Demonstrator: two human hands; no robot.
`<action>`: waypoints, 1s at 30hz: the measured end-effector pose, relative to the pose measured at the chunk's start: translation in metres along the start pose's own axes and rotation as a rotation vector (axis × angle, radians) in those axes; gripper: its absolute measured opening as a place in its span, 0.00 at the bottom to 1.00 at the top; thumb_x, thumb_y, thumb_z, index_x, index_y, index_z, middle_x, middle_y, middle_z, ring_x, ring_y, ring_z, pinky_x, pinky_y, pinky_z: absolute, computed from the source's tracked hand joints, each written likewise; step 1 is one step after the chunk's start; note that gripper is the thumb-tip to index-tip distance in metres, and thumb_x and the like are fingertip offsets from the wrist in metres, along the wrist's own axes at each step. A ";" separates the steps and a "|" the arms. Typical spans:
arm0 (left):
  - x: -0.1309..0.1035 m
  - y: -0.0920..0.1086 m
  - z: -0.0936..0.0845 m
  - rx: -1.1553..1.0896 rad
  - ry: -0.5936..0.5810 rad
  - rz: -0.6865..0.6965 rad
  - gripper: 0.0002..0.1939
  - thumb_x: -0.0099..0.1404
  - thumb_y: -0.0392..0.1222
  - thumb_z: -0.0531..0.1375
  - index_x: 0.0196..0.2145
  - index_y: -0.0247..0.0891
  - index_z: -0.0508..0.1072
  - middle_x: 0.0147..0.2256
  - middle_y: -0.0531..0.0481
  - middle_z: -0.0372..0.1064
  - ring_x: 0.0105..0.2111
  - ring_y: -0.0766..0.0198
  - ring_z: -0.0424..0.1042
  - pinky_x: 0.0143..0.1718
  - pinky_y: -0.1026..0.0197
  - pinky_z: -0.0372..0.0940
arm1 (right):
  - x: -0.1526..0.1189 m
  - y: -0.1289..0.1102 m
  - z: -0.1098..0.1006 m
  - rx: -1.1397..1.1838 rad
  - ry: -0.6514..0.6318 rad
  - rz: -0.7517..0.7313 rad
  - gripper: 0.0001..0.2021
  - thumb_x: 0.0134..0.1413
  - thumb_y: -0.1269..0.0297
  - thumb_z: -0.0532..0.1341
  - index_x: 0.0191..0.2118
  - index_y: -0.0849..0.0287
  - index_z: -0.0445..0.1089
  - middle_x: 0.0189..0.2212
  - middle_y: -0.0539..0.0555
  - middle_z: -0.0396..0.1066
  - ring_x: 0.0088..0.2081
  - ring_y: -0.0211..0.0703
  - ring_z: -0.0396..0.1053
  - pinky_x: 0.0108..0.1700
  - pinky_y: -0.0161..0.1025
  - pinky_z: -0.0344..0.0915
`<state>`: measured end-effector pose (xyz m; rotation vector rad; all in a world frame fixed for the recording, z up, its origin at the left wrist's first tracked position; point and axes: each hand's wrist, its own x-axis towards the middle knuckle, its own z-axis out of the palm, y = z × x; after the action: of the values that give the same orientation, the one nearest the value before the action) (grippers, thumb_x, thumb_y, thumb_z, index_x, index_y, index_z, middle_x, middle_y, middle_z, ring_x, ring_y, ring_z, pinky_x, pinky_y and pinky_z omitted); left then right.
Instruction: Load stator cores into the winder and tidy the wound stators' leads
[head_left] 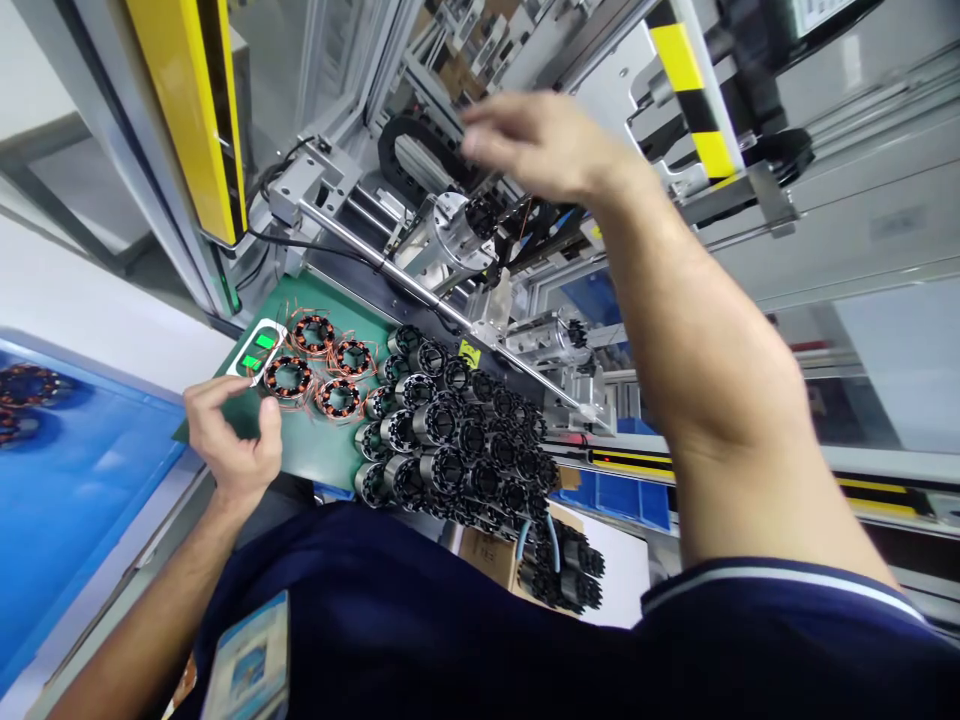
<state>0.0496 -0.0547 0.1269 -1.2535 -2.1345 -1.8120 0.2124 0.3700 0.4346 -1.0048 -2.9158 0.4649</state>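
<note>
My left hand [234, 435] is at the left edge of the green work surface [322, 450], thumb and fingers apart, nothing between them, near a white panel with two green buttons [259, 352]. Close by are several rings wound with copper wire [288, 377]. Over the machine, my right hand [536, 145] is raised, blurred, its fingers pointing left; whether it holds anything is hidden. Below it, a round metal fixture [454, 230] carries a black part [480, 216]. Rows of unwound metal and black cores [439, 422] cover the right part of the green surface.
A metal rail [375, 262] crosses behind the cores. A yellow guard post [191, 120] stands at the upper left, and a striped bar [694, 95] at the upper right. A blue tray [67, 500] with wound rings lies left. More cores [562, 570] sit beside a cardboard box [486, 556].
</note>
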 end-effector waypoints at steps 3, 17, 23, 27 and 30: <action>-0.001 -0.001 0.000 0.020 0.014 -0.024 0.18 0.78 0.52 0.67 0.57 0.41 0.75 0.50 0.33 0.78 0.52 0.38 0.80 0.54 0.36 0.77 | 0.023 -0.002 0.032 0.188 0.258 -0.051 0.53 0.70 0.11 0.45 0.79 0.44 0.72 0.69 0.50 0.81 0.66 0.54 0.80 0.72 0.56 0.78; -0.007 -0.018 0.008 -0.009 0.143 0.039 0.16 0.76 0.49 0.67 0.53 0.36 0.75 0.45 0.39 0.78 0.47 0.46 0.80 0.52 0.43 0.75 | 0.069 0.050 0.123 0.166 0.148 0.000 0.51 0.77 0.18 0.42 0.71 0.54 0.80 0.73 0.56 0.79 0.80 0.61 0.69 0.87 0.66 0.55; 0.003 -0.033 -0.026 0.059 0.121 0.083 0.14 0.80 0.45 0.65 0.57 0.36 0.76 0.49 0.37 0.77 0.53 0.40 0.80 0.62 0.35 0.75 | 0.007 0.034 0.074 0.439 0.402 -0.231 0.47 0.80 0.21 0.43 0.68 0.55 0.81 0.64 0.59 0.85 0.62 0.51 0.82 0.75 0.54 0.75; 0.001 -0.044 -0.052 0.367 -0.195 0.093 0.28 0.81 0.56 0.64 0.65 0.31 0.81 0.66 0.25 0.76 0.71 0.24 0.75 0.75 0.27 0.70 | -0.104 0.092 0.027 0.423 0.625 -0.062 0.44 0.79 0.21 0.47 0.62 0.55 0.84 0.48 0.57 0.87 0.48 0.47 0.84 0.62 0.48 0.80; 0.002 -0.030 -0.049 0.479 -0.323 0.043 0.39 0.80 0.68 0.63 0.73 0.35 0.78 0.79 0.29 0.66 0.77 0.20 0.69 0.80 0.23 0.64 | -0.167 0.153 0.027 0.246 0.556 0.280 0.52 0.79 0.22 0.35 0.66 0.57 0.81 0.52 0.61 0.87 0.47 0.47 0.84 0.60 0.47 0.79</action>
<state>0.0090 -0.0948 0.1190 -1.5106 -2.4703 -1.0329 0.4331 0.3755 0.3775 -1.2628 -2.1877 0.4481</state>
